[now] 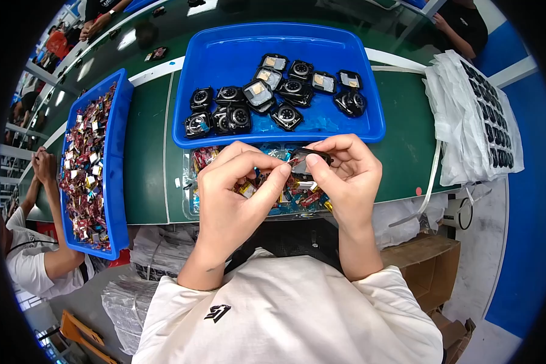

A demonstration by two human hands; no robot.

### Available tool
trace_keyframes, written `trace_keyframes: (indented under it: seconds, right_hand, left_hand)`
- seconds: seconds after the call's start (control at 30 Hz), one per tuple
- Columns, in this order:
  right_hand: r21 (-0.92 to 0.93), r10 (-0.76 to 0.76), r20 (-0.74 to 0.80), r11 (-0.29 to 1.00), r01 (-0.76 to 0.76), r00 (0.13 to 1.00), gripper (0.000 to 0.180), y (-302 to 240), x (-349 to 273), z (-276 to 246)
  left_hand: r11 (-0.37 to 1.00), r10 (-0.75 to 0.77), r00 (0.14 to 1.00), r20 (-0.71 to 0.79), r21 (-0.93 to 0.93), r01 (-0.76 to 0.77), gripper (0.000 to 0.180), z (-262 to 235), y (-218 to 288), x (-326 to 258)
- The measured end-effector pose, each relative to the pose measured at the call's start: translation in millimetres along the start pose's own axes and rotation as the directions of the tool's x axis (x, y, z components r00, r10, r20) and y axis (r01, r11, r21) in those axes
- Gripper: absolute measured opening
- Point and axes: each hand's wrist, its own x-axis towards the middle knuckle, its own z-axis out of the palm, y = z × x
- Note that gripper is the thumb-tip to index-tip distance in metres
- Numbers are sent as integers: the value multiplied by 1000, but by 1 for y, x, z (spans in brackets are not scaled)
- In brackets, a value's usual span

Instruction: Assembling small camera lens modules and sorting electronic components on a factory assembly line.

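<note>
My right hand [352, 176] grips a black watch case [314, 155], thumb across its front and fingers behind. Thumb and index finger of my left hand [239, 188] pinch a small reddish part [295, 161] at the case's left edge; its exact shape is too small to tell. Below both hands lies a clear plastic tray [191, 206] of small red, yellow and silver electronic parts, partly hidden by my hands. Just beyond stands a big blue tray [273, 33], where several black watch cases [286, 116] lie in a loose heap, some showing pale inner plates.
A long blue bin [120, 176] full of small batteries and red parts stands at left. White wrapping with rows of black pieces [488, 115] is stacked at right. Under the green bench [148, 151] sits a cardboard box [428, 267]. Another person's hands [44, 165] are at far left.
</note>
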Motion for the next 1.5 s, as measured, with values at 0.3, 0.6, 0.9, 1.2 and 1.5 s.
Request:
trace_keyframes:
  seconds: [0.3,0.6,0.9,1.2,1.5]
  right_hand:
    - [-249,-249,42,935,252,967,18,7,-1,-4]
    - [-147,-236,139,956,255,962,24,6,-7,-7]
    - [-298,-83,166,946,131,983,21,0,-14,-31]
    - [-21,-102,121,994,106,987,18,10,-14,-34]
    - [-46,-150,80,987,154,985,22,16,-9,-27]
  left_hand:
    - [657,-323,897,302,-610,442,8,8,-6,-5]
    - [692,-365,910,194,-598,405,22,11,-10,-7]
    - [914,-156,945,288,-321,248,28,21,8,-8]
    - [870,-147,973,176,-445,212,28,26,6,-18]
    - [886,-83,997,3,-458,75,21,14,23,-34]
